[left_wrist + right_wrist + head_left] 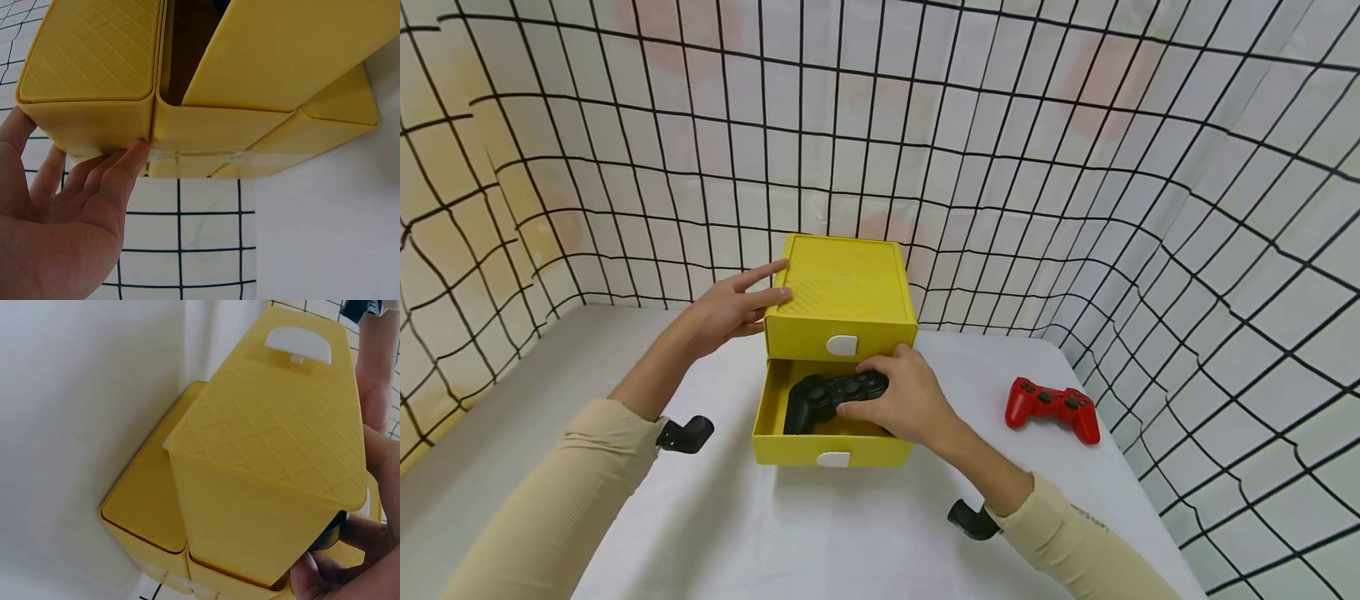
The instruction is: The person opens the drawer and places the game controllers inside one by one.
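Note:
A yellow drawer unit (850, 279) stands on the table, one of its lower drawers (786, 451) pulled out toward me. Inside that drawer is a black game controller (808, 406). My right hand (913, 398) reaches in from the right and grips the controller's right end between thumb and fingers. In the right wrist view only a dark bit of the controller (331, 532) shows beside the drawer wall. My left hand (722, 310) rests against the unit's upper left side with fingers extended; the left wrist view shows its fingertips along the side wall (87, 128).
A red game controller (1051, 408) lies on the white table (850, 533) to the right. Black wire mesh (865, 183) with pale cloth behind it surrounds the back and sides. White pull tabs (842, 345) stick out from the drawer fronts.

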{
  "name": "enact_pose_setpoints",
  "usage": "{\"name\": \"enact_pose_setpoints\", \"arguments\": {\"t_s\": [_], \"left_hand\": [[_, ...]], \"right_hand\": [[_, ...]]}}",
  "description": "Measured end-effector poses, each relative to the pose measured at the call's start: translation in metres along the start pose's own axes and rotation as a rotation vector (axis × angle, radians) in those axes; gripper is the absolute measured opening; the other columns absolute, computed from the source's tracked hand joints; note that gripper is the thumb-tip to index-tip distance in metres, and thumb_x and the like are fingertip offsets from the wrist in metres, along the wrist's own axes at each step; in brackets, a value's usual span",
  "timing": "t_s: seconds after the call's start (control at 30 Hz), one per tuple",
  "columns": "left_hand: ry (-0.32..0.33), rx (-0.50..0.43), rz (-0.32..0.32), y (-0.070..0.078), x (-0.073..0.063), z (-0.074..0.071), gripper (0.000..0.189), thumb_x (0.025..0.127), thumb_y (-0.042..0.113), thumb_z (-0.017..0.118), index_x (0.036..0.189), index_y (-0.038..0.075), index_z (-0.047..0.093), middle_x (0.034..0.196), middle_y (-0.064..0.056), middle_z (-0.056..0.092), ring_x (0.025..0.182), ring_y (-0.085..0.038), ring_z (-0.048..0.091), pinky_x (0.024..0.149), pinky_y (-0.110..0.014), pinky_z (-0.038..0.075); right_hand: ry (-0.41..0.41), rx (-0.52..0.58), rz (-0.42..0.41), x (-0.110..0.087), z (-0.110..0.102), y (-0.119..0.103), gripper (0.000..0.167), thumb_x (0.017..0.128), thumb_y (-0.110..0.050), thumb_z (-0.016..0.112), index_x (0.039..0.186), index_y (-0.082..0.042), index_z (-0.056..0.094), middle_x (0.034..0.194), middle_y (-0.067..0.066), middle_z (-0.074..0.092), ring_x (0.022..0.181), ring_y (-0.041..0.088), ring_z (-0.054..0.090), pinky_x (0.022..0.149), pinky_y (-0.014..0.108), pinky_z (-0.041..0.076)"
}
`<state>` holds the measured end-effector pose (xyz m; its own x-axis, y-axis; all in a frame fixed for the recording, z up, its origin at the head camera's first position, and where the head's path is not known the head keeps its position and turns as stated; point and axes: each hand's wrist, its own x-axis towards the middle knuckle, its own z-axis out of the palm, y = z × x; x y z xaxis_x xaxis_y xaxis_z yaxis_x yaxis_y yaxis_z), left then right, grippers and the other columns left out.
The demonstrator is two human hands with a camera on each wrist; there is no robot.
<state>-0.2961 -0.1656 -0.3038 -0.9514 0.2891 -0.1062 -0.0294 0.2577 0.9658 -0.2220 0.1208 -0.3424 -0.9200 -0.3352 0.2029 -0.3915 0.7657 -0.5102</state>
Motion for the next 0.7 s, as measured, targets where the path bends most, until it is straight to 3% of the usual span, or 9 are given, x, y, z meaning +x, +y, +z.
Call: {"name": "enact_pose_setpoints", "arguments": {"t_s": [0.47, 0.7], "left_hand": [[-0.001, 0.004, 0.004, -0.0008, -0.0035, -0.0023, 0.079, 0.095, 0.05, 0.068, 0.161, 0.041, 0.024, 0.162, -0.009, 0.038, 0.145, -0.03, 0.044, 0.118, -0.049, 0.038], [-0.002, -0.005, 0.003, -0.0008, -0.0022, -0.0011, 0.08, 0.095, 0.049, 0.068, 0.161, 0.041, 0.024, 0.162, -0.008, 0.039, 0.144, -0.029, 0.046, 0.118, -0.048, 0.039]], "right_hand": [[-0.035, -0.08, -0.003, 0.0005, 0.0072, 0.0009, 0.058, 0.078, -0.051, 0.084, 0.122, -0.015, 0.073, 0.123, 0.005, 0.065, 0.114, 0.024, 0.054, 0.098, 0.043, 0.049], [-0.045, -0.114, -0.05, 0.0026, 0.0094, 0.0067, 0.055, 0.079, -0.05, 0.084, 0.119, -0.014, 0.074, 0.119, 0.002, 0.071, 0.114, 0.023, 0.057, 0.101, 0.042, 0.048]]}}
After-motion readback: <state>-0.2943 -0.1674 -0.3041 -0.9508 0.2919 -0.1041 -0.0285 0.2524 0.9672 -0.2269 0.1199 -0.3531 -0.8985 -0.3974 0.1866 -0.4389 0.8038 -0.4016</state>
